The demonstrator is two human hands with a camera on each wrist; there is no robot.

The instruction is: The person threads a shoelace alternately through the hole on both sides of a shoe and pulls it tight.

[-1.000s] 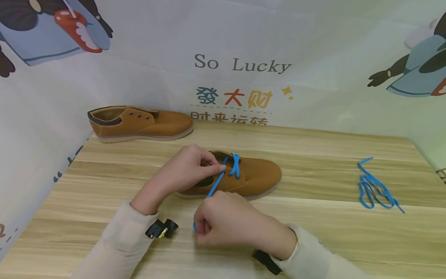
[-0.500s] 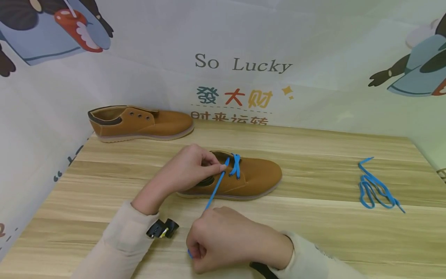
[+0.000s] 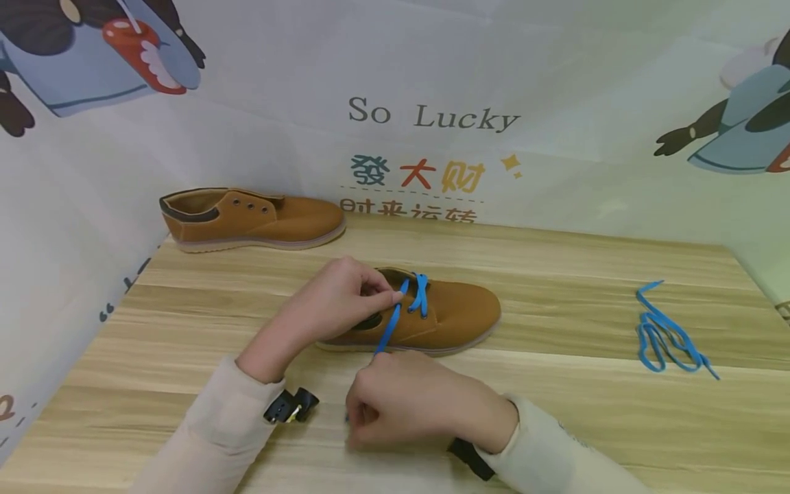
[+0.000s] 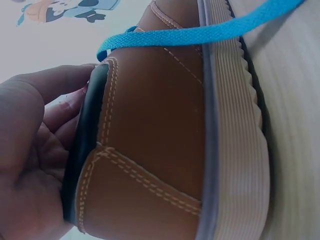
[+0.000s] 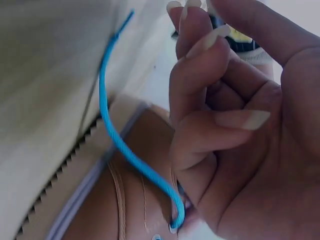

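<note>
A brown shoe [image 3: 459, 312] lies side-on in the middle of the wooden table, blue lace [image 3: 421, 293] crossed through its front eyelets. My left hand [image 3: 336, 302] pinches the shoe's opening edge by the rear eyelet; its fingers reach inside, as the left wrist view shows. From that eyelet a lace length [image 4: 190, 36] comes out over the shoe's near side. My right hand [image 3: 407, 398] is just in front of the shoe, fingers loosely curled. In the right wrist view, the lace end [image 5: 107, 100] hangs free beside the right hand's fingers [image 5: 192, 95].
A second brown shoe [image 3: 302, 219], without lace in its eyelets, stands at the back left of the table [image 3: 555, 412]. A bunched blue lace [image 3: 666, 333] lies on the right. A printed cloth backdrop [image 3: 574, 103] rises behind the table.
My right hand drew the lace toward me, then moved back up a little toward the shoe. The lace, straight before, now hangs slack, its end out of the fingers. My left hand stayed put.
</note>
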